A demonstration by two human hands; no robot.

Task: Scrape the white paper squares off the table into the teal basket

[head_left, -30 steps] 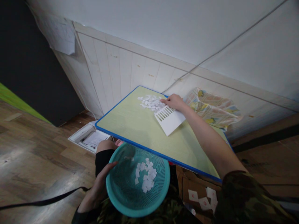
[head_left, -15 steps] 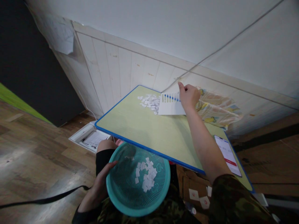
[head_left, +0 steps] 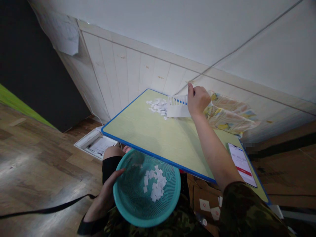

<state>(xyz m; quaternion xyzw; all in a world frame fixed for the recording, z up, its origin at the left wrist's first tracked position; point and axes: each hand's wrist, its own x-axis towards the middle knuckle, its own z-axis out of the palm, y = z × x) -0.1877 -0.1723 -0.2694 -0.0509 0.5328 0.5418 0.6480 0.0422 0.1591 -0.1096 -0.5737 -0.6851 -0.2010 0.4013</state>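
Observation:
My left hand [head_left: 111,184] grips the left rim of a round teal plastic colander [head_left: 123,207], thumb over the edge. Several small white paper pieces [head_left: 158,189] lie inside it, mostly on its right half. The colander sits at my lap, below the table's near edge. My right hand [head_left: 198,100] is stretched over the far side of the table, closed around a white slotted plastic piece [head_left: 179,111] with a row of openings along its top. That piece stands beside a pile of white paper bits [head_left: 158,106], at the pile's right edge.
The pale green table [head_left: 138,128] has a blue rim. A patterned cloth [head_left: 222,115] lies at its far right, and a phone [head_left: 242,164] near the right edge. A white box [head_left: 96,144] is on the floor left. Printed cards [head_left: 204,204] lie below right.
My right hand has shifted slightly left with the slotted piece, whose slotted edge now tilts differently. My left hand and the colander stay nearly as they were; the view moved slightly.

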